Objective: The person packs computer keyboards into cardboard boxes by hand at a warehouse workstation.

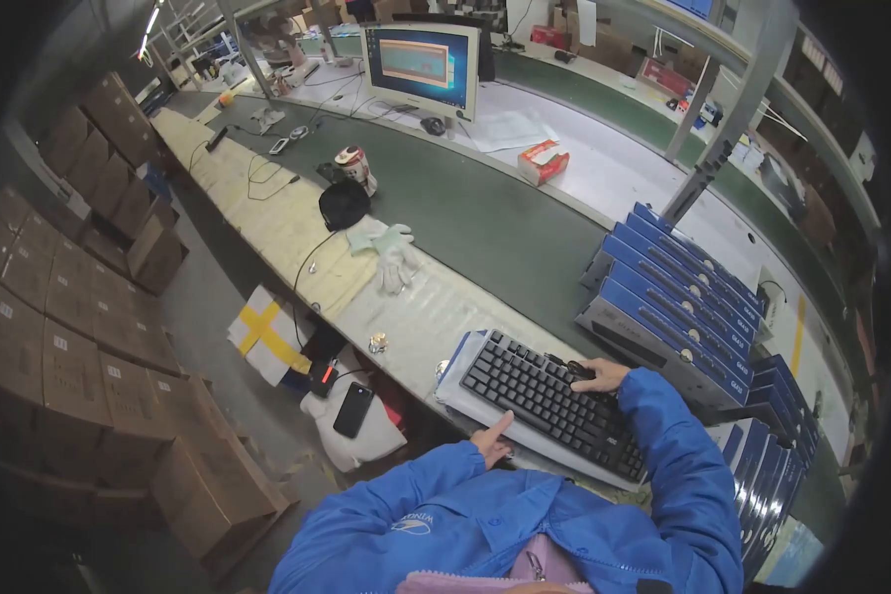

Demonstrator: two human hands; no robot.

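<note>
A black keyboard (549, 401) lies on a pale tray or sheet at the bench's near edge. My left hand (491, 440) rests at the keyboard's near edge, index finger stretched out and touching it. My right hand (598, 375) sits on the far edge of the keyboard, fingers curled over what looks like its dark cable. Both arms wear blue sleeves.
Blue product boxes (678, 297) stand in a row right of the keyboard. Pale gloves (391, 252) and a black cap (344, 204) lie farther along the bench. A monitor (421, 67) stands beyond the green conveyor belt (485, 223). Stacked cartons (69, 317) fill the floor at left; a phone (352, 409) lies below the bench.
</note>
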